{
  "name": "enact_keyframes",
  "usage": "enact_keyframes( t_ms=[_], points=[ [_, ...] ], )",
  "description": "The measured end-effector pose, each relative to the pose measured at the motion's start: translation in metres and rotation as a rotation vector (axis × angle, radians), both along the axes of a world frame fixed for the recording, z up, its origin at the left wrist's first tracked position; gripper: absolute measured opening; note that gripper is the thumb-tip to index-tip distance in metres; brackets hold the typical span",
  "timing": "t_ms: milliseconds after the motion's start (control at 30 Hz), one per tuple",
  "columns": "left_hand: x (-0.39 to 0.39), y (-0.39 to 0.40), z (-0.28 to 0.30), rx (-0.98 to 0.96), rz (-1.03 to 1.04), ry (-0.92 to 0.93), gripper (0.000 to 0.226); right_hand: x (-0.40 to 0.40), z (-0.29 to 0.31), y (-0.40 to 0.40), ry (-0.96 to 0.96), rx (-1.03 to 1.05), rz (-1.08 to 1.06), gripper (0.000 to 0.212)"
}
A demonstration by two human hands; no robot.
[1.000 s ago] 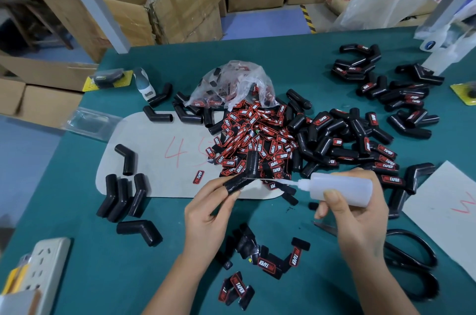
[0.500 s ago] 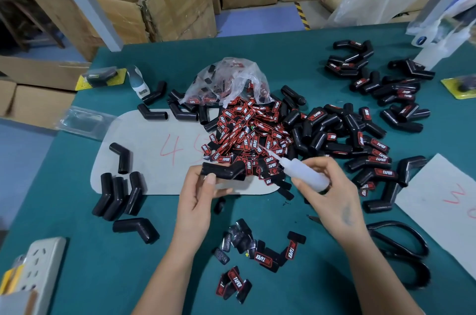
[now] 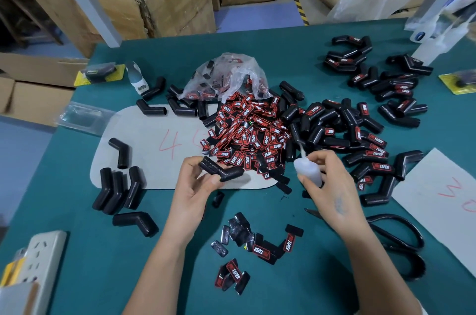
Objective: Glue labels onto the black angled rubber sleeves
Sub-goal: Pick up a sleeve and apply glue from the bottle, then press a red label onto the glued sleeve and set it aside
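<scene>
My left hand (image 3: 192,186) grips a black angled rubber sleeve (image 3: 221,170) just above the table, in front of a heap of red-and-black labels (image 3: 247,134). My right hand (image 3: 328,186) holds a white glue bottle (image 3: 307,169), its thin nozzle tilted up and away from the sleeve. Bare sleeves (image 3: 117,191) lie at the left. Labelled sleeves (image 3: 360,139) are piled at the right, and more labelled sleeves (image 3: 381,75) lie farther back. A few loose labels (image 3: 257,245) lie near me between my forearms.
A grey card (image 3: 144,150) marked 45 lies under the heap, and a white sheet (image 3: 443,193) is at the right. Black scissors (image 3: 396,240) sit by my right wrist. A power strip (image 3: 38,263) is at the near left. A clear bag (image 3: 226,77) is behind the labels.
My right hand swung the glue bottle away from the sleeve, from lying level with its nozzle at the sleeve to nearly upright. My left hand turned the sleeve and lowered it.
</scene>
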State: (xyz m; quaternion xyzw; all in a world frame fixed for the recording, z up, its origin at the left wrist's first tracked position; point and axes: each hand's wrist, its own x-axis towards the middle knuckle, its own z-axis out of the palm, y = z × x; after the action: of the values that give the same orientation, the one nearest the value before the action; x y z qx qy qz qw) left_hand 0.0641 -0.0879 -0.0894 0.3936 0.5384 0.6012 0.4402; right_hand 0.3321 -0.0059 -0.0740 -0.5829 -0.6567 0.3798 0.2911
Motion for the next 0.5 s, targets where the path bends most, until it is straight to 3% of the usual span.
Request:
enact_keyframes(
  t_ms=[167, 333, 367, 433, 500],
  points=[
    [-0.003, 0.002, -0.003, 0.025, 0.009, -0.073, 0.030, 0.007, 0.001, 0.001, 0.006, 0.003, -0.038, 0.034],
    [-0.006, 0.003, -0.007, 0.058, -0.014, -0.103, 0.053, 0.004, 0.004, -0.005, 0.066, 0.092, -0.116, 0.050],
    [-0.006, 0.003, -0.008, 0.063, -0.019, -0.111, 0.055, 0.004, 0.009, -0.009, 0.111, 0.238, -0.192, 0.053],
    [-0.006, 0.005, -0.010, 0.056, -0.026, -0.125, 0.058, 0.000, 0.022, -0.021, 0.163, 0.722, -0.297, 0.035],
    [-0.005, 0.007, -0.013, 0.028, -0.016, -0.143, 0.059, -0.015, 0.026, -0.034, 0.187, 1.031, -0.144, 0.018]
  ],
)
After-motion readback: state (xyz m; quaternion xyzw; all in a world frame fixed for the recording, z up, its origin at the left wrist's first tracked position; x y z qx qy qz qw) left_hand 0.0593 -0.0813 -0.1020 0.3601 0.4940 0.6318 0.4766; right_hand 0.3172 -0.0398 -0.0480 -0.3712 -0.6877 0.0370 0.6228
